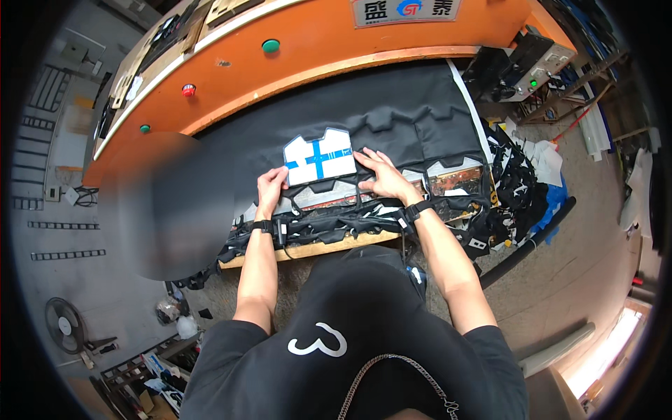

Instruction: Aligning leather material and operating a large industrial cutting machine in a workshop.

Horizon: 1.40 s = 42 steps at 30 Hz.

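A white notched board [302, 148] with blue tape crossed on it lies on black sheet material [413, 98]. My left hand [271, 186] pinches the board's lower left corner between thumb and fingers. At the board's right edge, my right hand [380, 176] has its fingers spread, touching the board and the sheet beside it. Below the board runs a row of grey notched shapes [453, 183] with black cut strips [315, 222] bunched over the wooden front edge [308, 248].
An orange machine [315, 38] with buttons spans the back, with a control box [532, 70] at its right. A scrap heap [518, 196] and a long dark roll [528, 245] lie at the right. A fan [64, 325] stands lower left. A large blurred dark shape [168, 210] covers the left side.
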{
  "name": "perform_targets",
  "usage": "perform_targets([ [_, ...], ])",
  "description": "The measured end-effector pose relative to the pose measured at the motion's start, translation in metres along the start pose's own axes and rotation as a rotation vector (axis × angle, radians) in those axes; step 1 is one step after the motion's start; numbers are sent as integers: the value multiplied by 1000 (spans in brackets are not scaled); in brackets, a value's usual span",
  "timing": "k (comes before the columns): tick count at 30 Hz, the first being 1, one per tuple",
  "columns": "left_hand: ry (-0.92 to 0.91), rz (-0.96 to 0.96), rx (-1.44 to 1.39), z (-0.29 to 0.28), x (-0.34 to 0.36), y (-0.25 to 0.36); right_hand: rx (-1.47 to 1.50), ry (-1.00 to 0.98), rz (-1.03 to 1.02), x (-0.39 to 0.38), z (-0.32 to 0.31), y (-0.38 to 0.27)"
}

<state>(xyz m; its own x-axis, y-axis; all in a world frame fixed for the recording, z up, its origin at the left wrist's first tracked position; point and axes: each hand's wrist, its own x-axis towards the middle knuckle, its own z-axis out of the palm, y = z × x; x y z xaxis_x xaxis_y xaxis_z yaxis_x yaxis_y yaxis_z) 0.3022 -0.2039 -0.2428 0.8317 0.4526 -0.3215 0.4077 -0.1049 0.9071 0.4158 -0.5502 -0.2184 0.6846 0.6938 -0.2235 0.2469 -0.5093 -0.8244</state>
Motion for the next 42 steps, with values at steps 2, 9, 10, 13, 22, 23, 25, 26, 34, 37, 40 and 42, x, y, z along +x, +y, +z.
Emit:
perform_targets([
  [2,-2,-31,-51,-1,1,-4,20,9,51,0,0,1],
  [9,-1,2,-50,-1,5,-5,54,52,33,0,5,12],
  [10,17,1,-56,1,5,-6,65,52,36,0,5,13],
  [13,59,-25,-123,3,5,-7,30,55,1,1,4,12],
  [22,171,57,-247,10,15,-18,27,58,-14,3,1,11],
  [23,172,66,-256,11,15,-19,17,70,-26,4,2,11],
  [25,170,106,-241,12,13,-23,-28,99,-64,3,4,12],
  [26,165,135,-218,11,11,-24,12,107,-31,2,6,10],
  [34,50,276,-244,0,3,-33,-62,432,20,-29,43,-28],
  [37,-54,304,-318,-10,-1,-38,-147,681,-38,-60,72,-49],
  [40,-127,307,-441,-25,-13,-40,-165,756,-72,-82,101,-71],
  [42,-127,344,-409,-38,-27,-42,-150,682,-48,-92,117,-84],
])
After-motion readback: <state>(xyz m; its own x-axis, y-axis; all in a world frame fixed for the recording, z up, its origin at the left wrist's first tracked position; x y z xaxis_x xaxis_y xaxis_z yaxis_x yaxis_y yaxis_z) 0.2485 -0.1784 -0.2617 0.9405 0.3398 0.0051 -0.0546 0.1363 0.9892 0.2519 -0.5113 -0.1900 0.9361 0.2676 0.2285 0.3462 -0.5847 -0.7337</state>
